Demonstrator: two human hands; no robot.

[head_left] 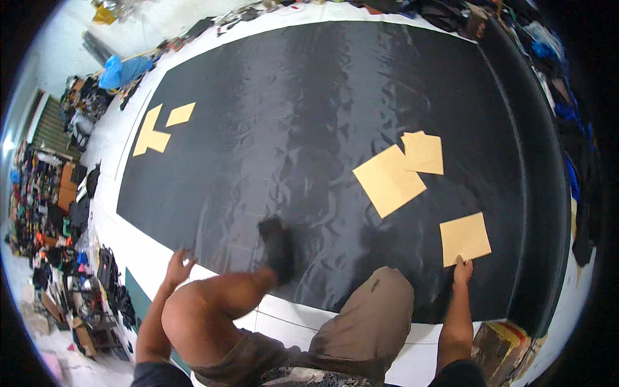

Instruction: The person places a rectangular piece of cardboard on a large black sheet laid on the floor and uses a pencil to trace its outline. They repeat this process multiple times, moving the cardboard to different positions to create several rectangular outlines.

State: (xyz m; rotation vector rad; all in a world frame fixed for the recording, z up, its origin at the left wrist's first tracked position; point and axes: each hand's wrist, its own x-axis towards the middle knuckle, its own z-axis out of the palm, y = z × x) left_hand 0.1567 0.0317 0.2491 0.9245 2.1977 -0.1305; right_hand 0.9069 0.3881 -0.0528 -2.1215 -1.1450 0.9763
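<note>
- Head view looks down on a big black sheet [309, 129] spread flat on a white floor [284, 316].
- The person kneels at the near edge of the sheet. One bare knee [193, 316] and one knee in brown shorts [380, 309] show at the bottom. A foot in a dark sock [277, 248] rests on the sheet.
- The right hand [462, 269] reaches out to a tan square card [465, 238]. The card lies flat on the sheet, just ahead of the fingertips, a little up and away from the person.
- The right fingers touch the near edge of that card. They press or pinch its rim; the hand is not wide open, but it is too small to tell if it grips.
- The card sits a bit tilted, with its near edge turned toward the hand.
- The right hand is much nearer to this card than the left hand [177, 264].
- The left hand hangs over the near left edge of the sheet. Its fingers are curled loose and it holds nothing.
- Two more tan cards [389, 180] [423, 153] lie farther up the sheet, and their corners overlap.
- A few small tan pieces [155, 132] lie far off on the left side.
- Bags and clutter [58, 206] line the left of the room.
</note>
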